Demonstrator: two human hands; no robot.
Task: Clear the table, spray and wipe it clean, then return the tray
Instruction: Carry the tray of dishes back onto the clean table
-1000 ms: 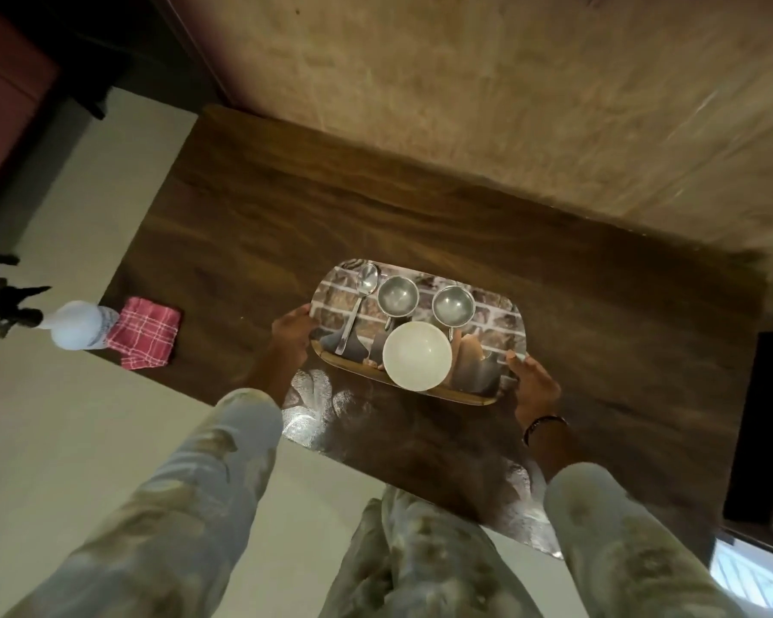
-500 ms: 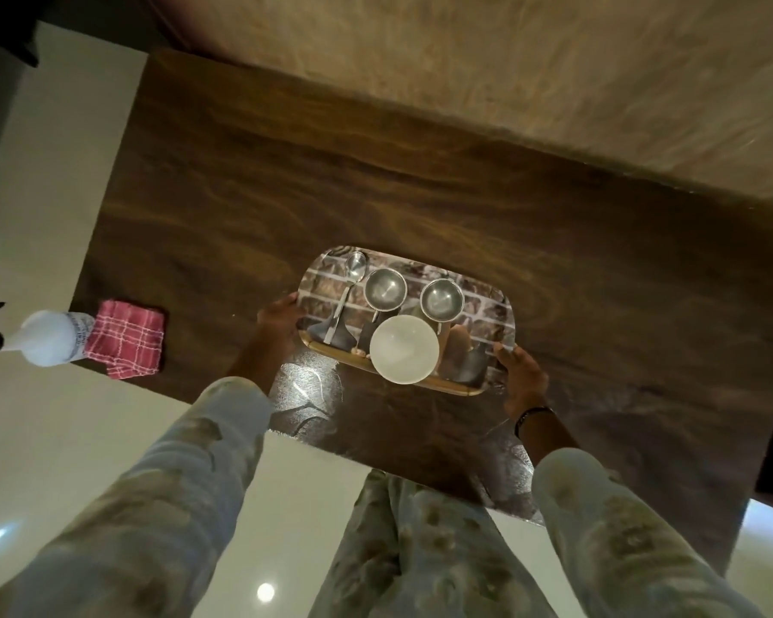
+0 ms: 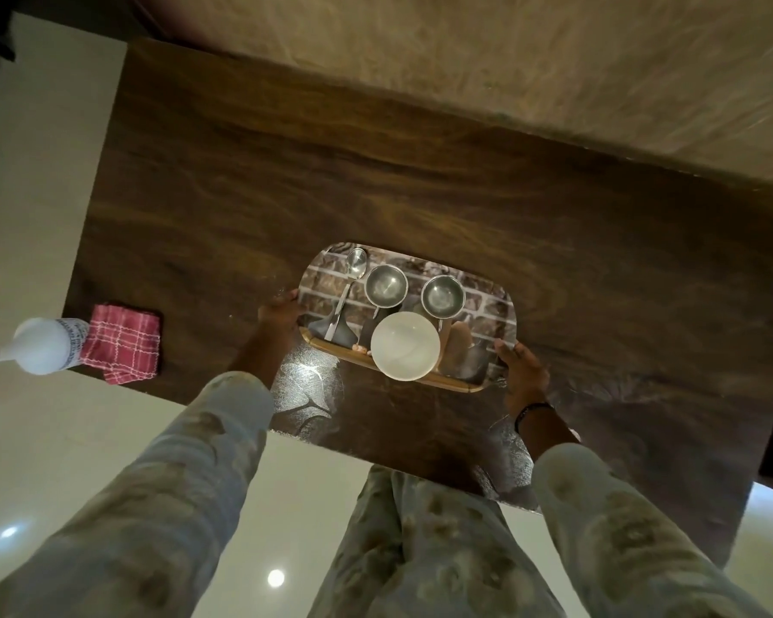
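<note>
Fingers of both hands were curled on the short ends of the tray (image 3: 487,301): the left hand (image 3: 280,312) gripped its left edge, the right hand (image 3: 521,365) its near right corner. Whether the thumbs hooked under the rim could not be told.

That tray sat near the front edge of the dark wooden tabletop (image 3: 331,185), and it could not be told whether it rested there or was just off it. It carried a white bowl (image 3: 405,345) at the near rim, two small steel bowls (image 3: 385,285) behind it, and a spoon (image 3: 349,287) lying lengthwise on the left.

Judging by the look, the tray was stiff and flat with only a shallow lip, so the load would likely slide if it tipped. The steel bowls were probably light and skittish, while the white bowl seemed breakable and sat close to the edge. Holding both ends level seemed the safest grip.

At the tabletop's left corner, well apart from the tray, a red checked cloth (image 3: 123,341) lay beside a white spray bottle (image 3: 45,345), both untouched.
</note>
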